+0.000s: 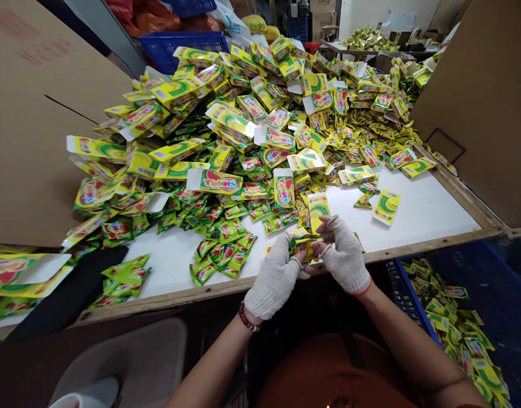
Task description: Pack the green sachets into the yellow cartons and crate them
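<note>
Both my hands wear white knit gloves with bare fingertips and meet at the table's front edge. My left hand [275, 275] is closed around a few small wrapped candy packets [303, 245], green and yellow. The fingers of my right hand [343, 255] are curled, and its thumb presses on the same packets from the right. Just behind its fingertips a yellow-green box [318, 208] stands tilted; whether the fingers touch it I cannot tell. A small heap of green packets [223, 249] lies left of my hands. A flat yellow box [386, 207] lies to the right.
A large pile of open-flapped boxes [230, 122] and loose packets covers the back of the white table [439, 212], which has a wooden rim [430, 245]. Cardboard sheets [473, 107] stand at both sides. Below right is a blue crate [477, 294] with filled boxes. A white cup [92, 394] sits lower left.
</note>
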Tool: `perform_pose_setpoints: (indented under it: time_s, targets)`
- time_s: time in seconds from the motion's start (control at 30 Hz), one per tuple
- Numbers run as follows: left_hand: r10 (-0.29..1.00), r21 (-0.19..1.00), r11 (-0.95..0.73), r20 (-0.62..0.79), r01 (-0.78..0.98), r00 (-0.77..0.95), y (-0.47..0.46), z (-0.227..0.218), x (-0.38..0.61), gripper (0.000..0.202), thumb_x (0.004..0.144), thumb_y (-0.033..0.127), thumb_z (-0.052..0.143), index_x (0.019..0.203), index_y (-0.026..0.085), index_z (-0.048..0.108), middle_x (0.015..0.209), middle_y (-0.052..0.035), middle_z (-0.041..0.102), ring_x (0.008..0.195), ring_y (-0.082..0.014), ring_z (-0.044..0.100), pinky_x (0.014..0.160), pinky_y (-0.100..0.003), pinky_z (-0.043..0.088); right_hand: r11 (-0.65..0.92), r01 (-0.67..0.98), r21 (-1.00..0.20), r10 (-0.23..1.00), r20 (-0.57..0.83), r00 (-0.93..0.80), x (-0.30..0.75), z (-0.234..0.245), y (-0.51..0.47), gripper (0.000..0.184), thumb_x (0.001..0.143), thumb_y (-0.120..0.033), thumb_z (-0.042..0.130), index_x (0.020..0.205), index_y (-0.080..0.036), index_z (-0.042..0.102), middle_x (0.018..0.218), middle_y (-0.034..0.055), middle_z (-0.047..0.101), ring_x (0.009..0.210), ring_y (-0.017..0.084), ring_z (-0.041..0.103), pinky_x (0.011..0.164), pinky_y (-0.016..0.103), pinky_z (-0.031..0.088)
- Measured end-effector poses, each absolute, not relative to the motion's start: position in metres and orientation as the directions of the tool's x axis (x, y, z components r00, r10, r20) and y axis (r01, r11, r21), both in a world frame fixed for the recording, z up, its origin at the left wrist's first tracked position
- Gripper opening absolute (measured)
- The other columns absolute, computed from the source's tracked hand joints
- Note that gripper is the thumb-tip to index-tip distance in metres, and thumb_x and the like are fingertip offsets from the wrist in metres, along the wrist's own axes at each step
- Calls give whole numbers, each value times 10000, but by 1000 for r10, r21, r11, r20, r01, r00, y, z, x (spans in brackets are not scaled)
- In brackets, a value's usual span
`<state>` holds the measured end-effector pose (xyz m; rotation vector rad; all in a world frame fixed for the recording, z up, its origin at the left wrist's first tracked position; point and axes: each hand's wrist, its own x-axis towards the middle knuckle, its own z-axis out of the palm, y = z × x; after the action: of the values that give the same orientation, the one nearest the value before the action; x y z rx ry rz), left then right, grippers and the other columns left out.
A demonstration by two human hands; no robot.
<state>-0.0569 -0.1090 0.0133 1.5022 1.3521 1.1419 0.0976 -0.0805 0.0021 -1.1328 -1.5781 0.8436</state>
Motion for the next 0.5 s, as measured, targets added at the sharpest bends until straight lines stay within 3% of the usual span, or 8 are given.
perform_pose_setpoints:
  time_s: [0.13, 0.23, 0.33, 0.4, 0.5]
  targets:
    - [990, 904, -126, 88, 409, 111, -108, 11, -62, 241, 877, 335, 574, 1074, 203, 528, 864, -18, 639, 749, -168, 636, 693, -317, 531, 168, 251, -953, 964, 106, -243, 101, 4, -80, 217, 869, -376, 566, 909, -170, 620, 843, 35, 654, 781, 165, 613, 702, 286, 526]
    - [985, 803, -172, 138, 571, 103, -101, 13, -73, 300, 874, 371, 588, 1105, 205, 492, 797, 11, 597, 694, -154, 602, 672, -295, 499, 104, 272, -957, 984, 58, -171, 113, 9, -75, 228, 875, -394, 540, 875, -177, 612, 803, 28, 641, 709, 156, 614, 598, 265, 533]
    - [972, 553, -214, 201, 805, 120, -88, 14, -74, 294, 861, 391, 602, 1074, 201, 534, 919, -51, 630, 869, -221, 626, 785, -349, 496, 31, 242, -970, 994, 5, -105, 123, 11, -69, 247, 870, -424, 543, 889, -185, 604, 769, 17, 617, 601, 136, 610, 463, 228, 518]
    - [965, 379, -241, 189, 894, 180, -79, 13, -68, 400, 802, 410, 665, 1111, 182, 553, 1068, -116, 636, 1012, -294, 609, 868, -406, 483, 39, 257, -966, 997, 19, -80, 125, 9, -66, 247, 876, -426, 539, 873, -187, 601, 730, 7, 599, 539, 115, 580, 421, 208, 502]
    - [968, 288, -250, 111, 925, 227, -69, 8, -60, 518, 768, 389, 695, 1201, 149, 542, 1139, -169, 628, 1071, -345, 593, 917, -459, 471, 74, 268, -961, 995, 53, -84, 124, 2, -64, 229, 885, -399, 523, 896, -191, 616, 725, 3, 615, 500, 96, 535, 408, 197, 486]
